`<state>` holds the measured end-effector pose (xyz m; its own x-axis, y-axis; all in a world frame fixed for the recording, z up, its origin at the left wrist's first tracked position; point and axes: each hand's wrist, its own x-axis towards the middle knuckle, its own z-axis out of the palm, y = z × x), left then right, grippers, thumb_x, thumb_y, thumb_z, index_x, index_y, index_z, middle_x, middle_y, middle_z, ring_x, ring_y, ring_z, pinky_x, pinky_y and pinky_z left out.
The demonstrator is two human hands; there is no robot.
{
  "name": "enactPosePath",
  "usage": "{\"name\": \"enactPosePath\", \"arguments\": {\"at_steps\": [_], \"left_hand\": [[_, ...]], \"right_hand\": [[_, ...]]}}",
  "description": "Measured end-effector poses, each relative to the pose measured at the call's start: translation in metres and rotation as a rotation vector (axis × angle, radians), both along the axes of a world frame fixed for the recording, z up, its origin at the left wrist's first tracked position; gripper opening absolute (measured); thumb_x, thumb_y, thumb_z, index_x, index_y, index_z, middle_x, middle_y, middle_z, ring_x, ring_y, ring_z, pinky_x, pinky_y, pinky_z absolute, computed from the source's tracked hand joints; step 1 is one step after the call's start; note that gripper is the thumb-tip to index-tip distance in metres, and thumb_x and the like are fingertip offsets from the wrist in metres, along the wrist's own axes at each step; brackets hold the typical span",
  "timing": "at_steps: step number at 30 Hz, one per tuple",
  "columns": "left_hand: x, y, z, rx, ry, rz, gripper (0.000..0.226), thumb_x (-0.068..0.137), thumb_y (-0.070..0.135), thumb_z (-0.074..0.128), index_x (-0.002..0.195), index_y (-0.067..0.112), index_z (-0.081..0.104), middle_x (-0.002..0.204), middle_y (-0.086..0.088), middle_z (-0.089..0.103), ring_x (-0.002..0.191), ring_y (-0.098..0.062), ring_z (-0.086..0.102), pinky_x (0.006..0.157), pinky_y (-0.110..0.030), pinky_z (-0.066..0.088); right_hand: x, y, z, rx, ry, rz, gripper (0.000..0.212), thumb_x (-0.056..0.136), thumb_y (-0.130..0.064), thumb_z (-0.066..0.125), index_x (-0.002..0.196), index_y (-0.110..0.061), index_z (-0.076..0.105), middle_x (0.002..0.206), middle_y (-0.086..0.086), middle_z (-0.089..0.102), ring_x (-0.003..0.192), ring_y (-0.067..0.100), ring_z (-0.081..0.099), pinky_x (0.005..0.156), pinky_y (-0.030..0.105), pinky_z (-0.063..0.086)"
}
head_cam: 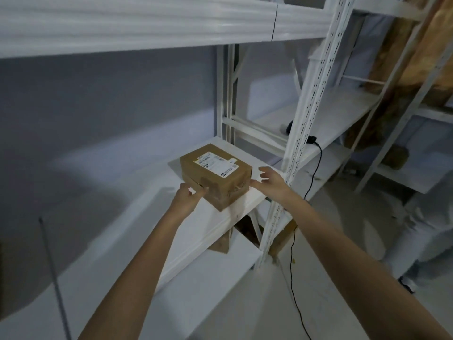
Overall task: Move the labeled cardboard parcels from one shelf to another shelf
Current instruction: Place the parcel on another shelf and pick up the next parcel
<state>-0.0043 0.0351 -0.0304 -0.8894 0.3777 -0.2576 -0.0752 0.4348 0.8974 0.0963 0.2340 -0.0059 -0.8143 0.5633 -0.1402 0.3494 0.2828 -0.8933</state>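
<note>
A brown cardboard parcel with a white shipping label on top rests on the white shelf board, near its right end. My left hand is at the parcel's near left corner, fingertips touching the box's side. My right hand hovers by the parcel's right end, fingers spread, thumb close to the box's corner. Neither hand has a closed hold on the parcel.
A white perforated upright post stands just right of my right hand. A black cable hangs down beside it to the floor. More cardboard sits below the shelf. Another white rack stands to the right; an upper shelf beam runs overhead.
</note>
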Motion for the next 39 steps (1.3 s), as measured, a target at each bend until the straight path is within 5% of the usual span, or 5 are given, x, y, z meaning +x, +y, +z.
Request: {"name": "enactPosePath", "arguments": {"at_steps": [14, 20, 26, 31, 39], "left_hand": [[-0.036, 0.058, 0.000, 0.002, -0.219, 0.103, 0.074, 0.086, 0.051, 0.055, 0.148, 0.020, 0.025, 0.152, -0.012, 0.036, 0.128, -0.039, 0.048, 0.095, -0.043, 0.049], [-0.031, 0.080, 0.001, -0.027, -0.262, 0.256, 0.078, 0.082, 0.053, 0.060, 0.144, 0.016, 0.031, 0.143, -0.013, 0.047, 0.120, -0.036, 0.054, 0.082, -0.039, 0.054], [-0.011, 0.093, -0.001, 0.104, -0.231, 0.382, 0.077, 0.078, 0.045, 0.069, 0.144, 0.026, 0.034, 0.124, -0.006, 0.060, 0.102, -0.026, 0.062, 0.077, -0.039, 0.058], [0.008, 0.090, 0.007, 0.230, -0.085, 0.469, 0.088, 0.075, 0.032, 0.076, 0.147, 0.037, 0.025, 0.147, 0.002, 0.047, 0.119, -0.023, 0.057, 0.090, -0.045, 0.055], [0.029, 0.070, 0.018, 0.324, 0.127, 0.503, 0.092, 0.076, 0.016, 0.076, 0.148, 0.039, 0.023, 0.148, 0.003, 0.046, 0.109, -0.018, 0.062, 0.073, -0.023, 0.060]], "right_hand": [[-0.113, 0.069, -0.010, -0.096, -0.205, 0.233, 0.065, 0.079, -0.049, 0.058, 0.134, -0.015, 0.047, 0.130, 0.003, 0.057, 0.117, 0.024, 0.056, 0.099, 0.033, 0.045], [-0.132, 0.087, -0.027, -0.345, -0.260, 0.473, 0.028, 0.091, -0.040, 0.039, 0.090, -0.026, 0.063, 0.090, 0.004, 0.069, 0.081, 0.018, 0.061, 0.074, 0.031, 0.045], [-0.130, 0.101, -0.039, -0.348, -0.215, 0.684, 0.035, 0.088, -0.036, 0.050, 0.121, -0.026, 0.058, 0.104, 0.001, 0.070, 0.094, 0.015, 0.063, 0.074, 0.029, 0.049], [-0.132, 0.108, -0.027, -0.439, -0.067, 0.795, 0.056, 0.088, -0.013, 0.058, 0.140, -0.025, 0.039, 0.124, -0.002, 0.060, 0.104, 0.011, 0.060, 0.076, 0.023, 0.049], [-0.117, 0.092, -0.009, -0.455, 0.099, 0.951, 0.072, 0.085, 0.003, 0.060, 0.145, -0.023, 0.028, 0.131, -0.005, 0.053, 0.125, 0.016, 0.049, 0.097, 0.028, 0.049]]}}
